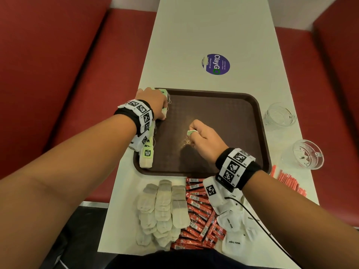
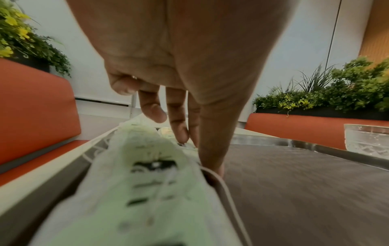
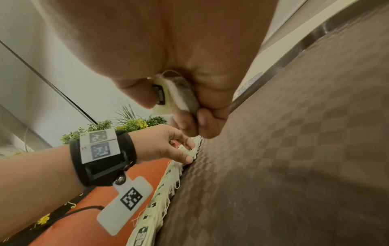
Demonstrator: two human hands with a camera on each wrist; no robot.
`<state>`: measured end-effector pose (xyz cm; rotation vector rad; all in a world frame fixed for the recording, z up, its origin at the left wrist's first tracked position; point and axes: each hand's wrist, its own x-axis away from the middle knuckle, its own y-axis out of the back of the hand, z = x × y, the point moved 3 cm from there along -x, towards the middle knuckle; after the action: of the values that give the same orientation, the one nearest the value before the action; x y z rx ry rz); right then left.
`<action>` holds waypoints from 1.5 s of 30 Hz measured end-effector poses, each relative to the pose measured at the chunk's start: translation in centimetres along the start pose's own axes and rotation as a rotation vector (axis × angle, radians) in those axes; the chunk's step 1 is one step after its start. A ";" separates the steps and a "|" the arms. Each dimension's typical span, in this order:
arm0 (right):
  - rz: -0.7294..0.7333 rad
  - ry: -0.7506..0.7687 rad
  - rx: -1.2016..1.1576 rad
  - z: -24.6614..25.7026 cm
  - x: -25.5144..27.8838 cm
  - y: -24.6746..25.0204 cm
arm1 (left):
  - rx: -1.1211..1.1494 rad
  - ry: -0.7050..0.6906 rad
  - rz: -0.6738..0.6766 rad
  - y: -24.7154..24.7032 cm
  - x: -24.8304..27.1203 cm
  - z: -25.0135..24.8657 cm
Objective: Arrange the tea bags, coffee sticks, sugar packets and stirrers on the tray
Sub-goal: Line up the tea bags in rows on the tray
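Over tray (image 1: 252, 105): tea bag (image 1: 191, 132) in right hand (image 1: 206, 138).

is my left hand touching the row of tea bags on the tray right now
Touching. The right wrist view shows the left hand's fingertips pressed on the row of tea bags along the tray's edge.

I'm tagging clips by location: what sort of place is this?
Probably a fast-food restaurant or cafeteria booth: red padded benches flank a long table with a "ClayGo" clean-up sticker and a brown serving tray.
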<state>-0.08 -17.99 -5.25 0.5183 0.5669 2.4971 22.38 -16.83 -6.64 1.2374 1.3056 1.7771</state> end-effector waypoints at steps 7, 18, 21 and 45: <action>-0.059 0.052 0.046 0.0 -0.7 0.3 | 0.386 -0.101 -0.145 2.7 3.0 -0.8; -0.108 0.093 0.058 0.3 -1.7 0.3 | 0.574 -0.366 -0.193 3.9 9.4 -3.1; -0.086 0.080 0.101 0.2 -1.6 0.2 | 0.598 -0.343 -0.219 4.0 9.8 -2.8; 0.595 0.132 0.569 -0.4 5.5 -4.6 | 0.439 0.146 -0.065 -0.3 1.5 2.5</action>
<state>-2.72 -11.44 -6.47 0.8318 1.3637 2.9216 24.10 -14.52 -6.25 1.2871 1.8713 1.6094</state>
